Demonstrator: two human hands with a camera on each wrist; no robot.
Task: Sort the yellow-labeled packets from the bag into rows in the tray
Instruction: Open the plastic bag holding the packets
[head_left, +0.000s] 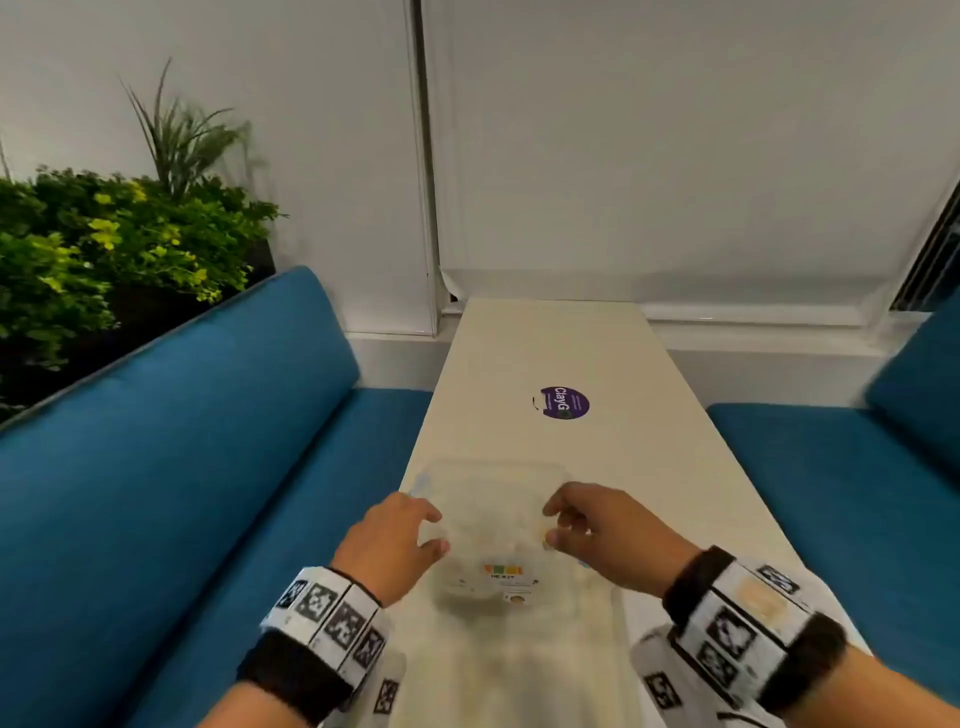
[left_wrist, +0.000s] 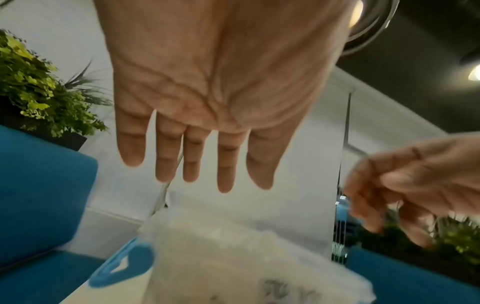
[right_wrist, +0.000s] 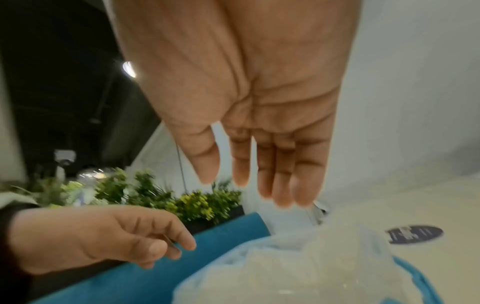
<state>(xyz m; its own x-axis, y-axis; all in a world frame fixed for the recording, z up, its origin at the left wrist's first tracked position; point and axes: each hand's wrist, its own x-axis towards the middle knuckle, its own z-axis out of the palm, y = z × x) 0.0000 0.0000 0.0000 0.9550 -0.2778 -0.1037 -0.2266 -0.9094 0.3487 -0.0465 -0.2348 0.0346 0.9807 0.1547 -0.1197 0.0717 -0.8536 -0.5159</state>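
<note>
A clear plastic bag (head_left: 498, 509) with a blue edge lies on the cream table (head_left: 649, 467), blurred. A printed label with yellow, orange and green blocks (head_left: 501, 570) shows through its near side. My left hand (head_left: 436, 530) hovers at the bag's left edge, holding nothing. In the left wrist view the left hand (left_wrist: 197, 181) has straight fingers above the bag (left_wrist: 233, 257). My right hand (head_left: 550, 525) hovers at the bag's right edge. In the right wrist view the right hand (right_wrist: 249, 191) is stretched out and empty over the bag (right_wrist: 311, 267). No tray is plainly visible.
A round purple sticker (head_left: 563, 402) sits on the table beyond the bag. Blue cushioned benches flank the table on the left (head_left: 182, 467) and on the right (head_left: 831, 493). Green plants (head_left: 104, 244) stand behind the left bench. A white wall closes the far end.
</note>
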